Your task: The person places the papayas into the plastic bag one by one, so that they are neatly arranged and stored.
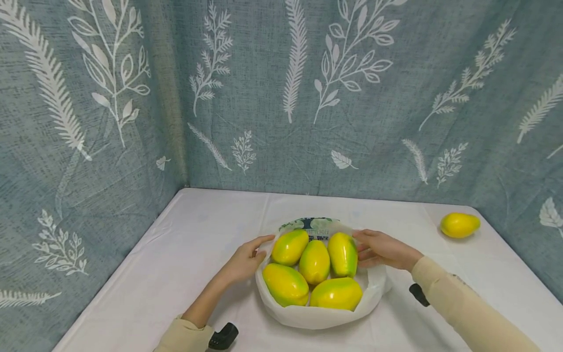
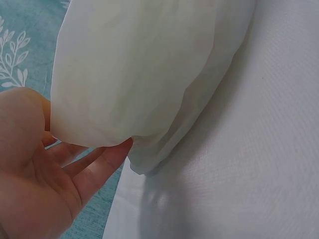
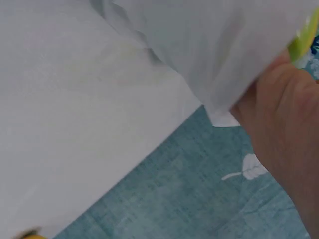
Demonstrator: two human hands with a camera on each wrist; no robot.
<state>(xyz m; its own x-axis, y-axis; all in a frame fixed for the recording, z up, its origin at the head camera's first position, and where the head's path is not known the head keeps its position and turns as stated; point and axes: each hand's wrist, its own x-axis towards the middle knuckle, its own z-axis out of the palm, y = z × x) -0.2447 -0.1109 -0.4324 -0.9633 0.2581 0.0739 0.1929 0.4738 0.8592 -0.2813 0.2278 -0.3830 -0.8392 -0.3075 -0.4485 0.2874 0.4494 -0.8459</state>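
Note:
A white plastic bag (image 1: 316, 319) with green and dark print on its far side stands open on the table. Several shiny yellow-green mangoes (image 1: 314, 261) lie inside it. At the left rim, my left hand (image 1: 242, 261) holds the bag's edge between thumb and fingers. In the left wrist view, the bag's white side (image 2: 134, 74) partly covers those fingers. My right hand (image 1: 384, 248) grips the opposite rim, beside the rightmost mango (image 1: 343, 254). Its fingertips are partly hidden by the plastic in the right wrist view.
One more mango (image 1: 460, 225) lies apart near the table's far right corner. A white cloth covers the table (image 1: 211, 220). Blue-grey curtains (image 1: 272, 146) with white leaf prints hang behind and at both sides. Dark devices (image 1: 223, 336) sit at both wrists.

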